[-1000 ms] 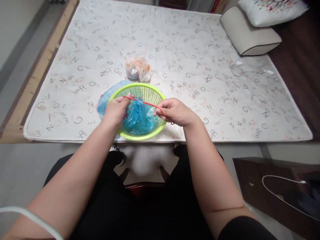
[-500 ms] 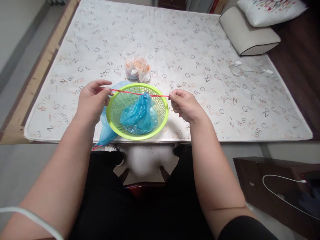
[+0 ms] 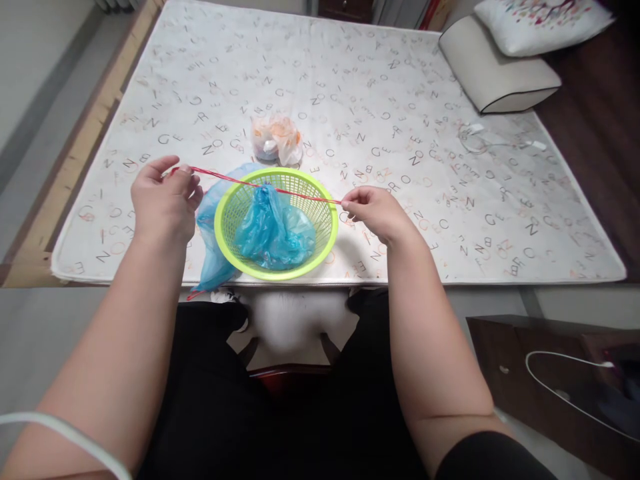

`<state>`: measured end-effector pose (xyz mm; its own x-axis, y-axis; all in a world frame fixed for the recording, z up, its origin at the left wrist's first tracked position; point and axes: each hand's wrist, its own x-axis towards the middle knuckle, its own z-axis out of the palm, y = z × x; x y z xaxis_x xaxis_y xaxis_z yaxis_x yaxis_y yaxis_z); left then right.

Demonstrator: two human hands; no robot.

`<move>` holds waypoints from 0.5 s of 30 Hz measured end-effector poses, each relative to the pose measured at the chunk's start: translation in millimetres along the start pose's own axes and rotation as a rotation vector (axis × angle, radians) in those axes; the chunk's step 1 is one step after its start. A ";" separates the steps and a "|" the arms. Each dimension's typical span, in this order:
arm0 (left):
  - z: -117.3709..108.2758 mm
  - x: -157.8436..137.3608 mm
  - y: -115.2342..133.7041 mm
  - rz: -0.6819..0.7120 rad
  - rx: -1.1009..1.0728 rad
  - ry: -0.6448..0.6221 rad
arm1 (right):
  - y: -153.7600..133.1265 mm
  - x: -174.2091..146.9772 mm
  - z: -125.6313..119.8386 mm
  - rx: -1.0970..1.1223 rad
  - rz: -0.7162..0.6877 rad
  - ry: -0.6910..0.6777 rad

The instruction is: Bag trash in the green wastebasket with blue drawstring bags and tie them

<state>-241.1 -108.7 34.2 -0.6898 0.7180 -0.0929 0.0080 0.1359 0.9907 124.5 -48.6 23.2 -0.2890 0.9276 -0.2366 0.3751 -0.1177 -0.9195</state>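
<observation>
A blue plastic bag (image 3: 273,230) sits in a yellow-green plastic basket (image 3: 327,257), its neck gathered at a red drawstring (image 3: 227,177). The string runs taut across the basket from hand to hand. My left hand (image 3: 163,197), up and left of the basket, is closed on one end of it. At the basket's right, my right hand (image 3: 373,210) pinches the other end between thumb and fingers. Another, lighter blue bag (image 3: 213,250) lies partly beneath the basket's left side and hangs over the near edge.
Behind the basket lies a clear plastic bag with orange print (image 3: 277,140), its contents hard to make out. A white mattress (image 3: 400,147) printed with letters bears everything. A beige pillow (image 3: 500,67), a white cushion (image 3: 543,23) and a thin cable (image 3: 493,142) are at right.
My left hand has moved left and slightly up, drawing out more red string. The gathered neck of the blue bag has shifted left. My right hand has moved slightly right and down.
</observation>
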 end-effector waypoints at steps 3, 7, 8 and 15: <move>-2.5 4.8 -2.9 -0.045 -0.029 -0.083 | 2.7 4.0 -0.4 0.098 0.009 0.085; -4.1 8.4 -8.1 0.007 0.104 -0.224 | 4.2 9.8 2.4 0.207 0.024 0.170; -3.8 8.7 -9.4 0.018 0.124 -0.239 | 4.0 10.9 3.9 0.220 0.024 0.190; 1.5 6.4 -11.3 -0.083 -0.041 -0.099 | -2.3 12.1 9.1 0.269 -0.104 0.265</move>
<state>-244.5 -104.6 22.3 -0.6119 0.7698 -0.1817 -0.0772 0.1706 0.9823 112.1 -40.3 19.5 -0.0623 0.9947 -0.0813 0.1013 -0.0748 -0.9920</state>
